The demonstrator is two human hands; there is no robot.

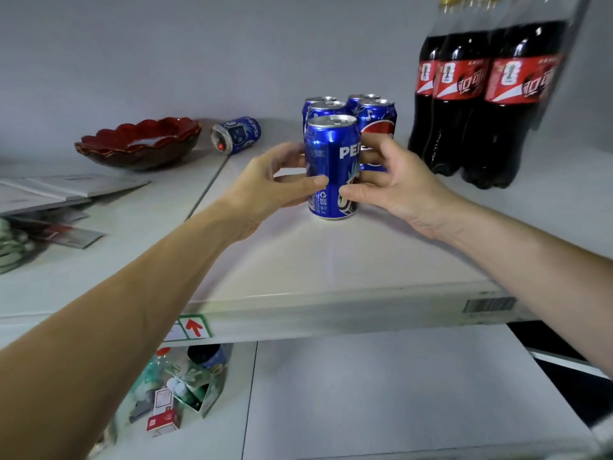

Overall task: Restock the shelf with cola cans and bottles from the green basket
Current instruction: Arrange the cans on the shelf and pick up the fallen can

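Standing upright at the centre of the frame, a blue cola can sits on the white shelf, held from both sides; the left hand curls its grip round the can's left flank, thumb across the front low down and fingers behind; the right hand mirrors it on the right flank, thumb touching the can's lower front and fingers bent round the far side. Just behind the held can stand four more blue cans in a tight cluster, upright, the nearest touching or almost touching it. Toward the upper right of the frame three dark cola bottles with red labels stand close together on the same shelf, near the cans but apart from them. Left of centre one blue can lies on its side, its end facing the camera; beside it, further left, rests a red scalloped bowl; flat papers lie at the left edge. On the lower shelf, bottom left of the frame, sit small boxes and bottles in a loose heap.
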